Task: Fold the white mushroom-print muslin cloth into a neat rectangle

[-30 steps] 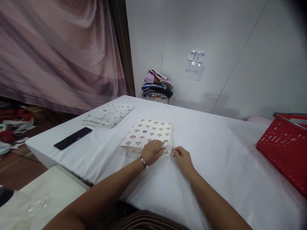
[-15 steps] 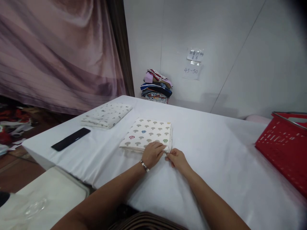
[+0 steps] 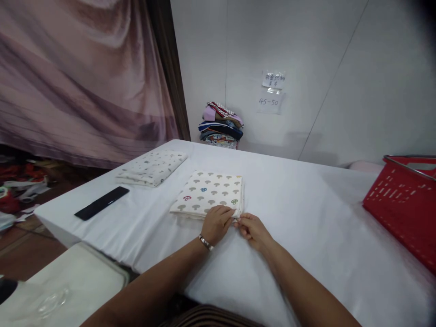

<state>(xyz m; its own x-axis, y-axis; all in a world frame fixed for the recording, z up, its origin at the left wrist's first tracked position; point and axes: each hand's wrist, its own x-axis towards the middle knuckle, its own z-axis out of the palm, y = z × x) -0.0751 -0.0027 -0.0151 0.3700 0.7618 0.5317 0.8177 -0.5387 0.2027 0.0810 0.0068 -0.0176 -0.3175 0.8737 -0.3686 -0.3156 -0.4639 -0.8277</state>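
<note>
A folded cream cloth with a mushroom print [image 3: 209, 193] lies on the white-covered table [image 3: 299, 213]. My left hand [image 3: 215, 223], with a bracelet on the wrist, rests curled on the cloth's near right corner. My right hand [image 3: 251, 229] sits just beside it, fingers pinched on the same corner's edge. The two hands touch at the fingertips.
A second folded printed cloth [image 3: 152, 167] and a black phone [image 3: 101, 203] lie to the left. A red basket [image 3: 403, 204] stands at the right edge. Stacked colourful fabrics [image 3: 220, 125] sit at the far wall, below paper notes [image 3: 270, 91]. A curtain [image 3: 78, 77] hangs at left.
My right hand moved left from the bare table to the cloth's near corner and closed on it beside my left hand. The view shifted slightly.
</note>
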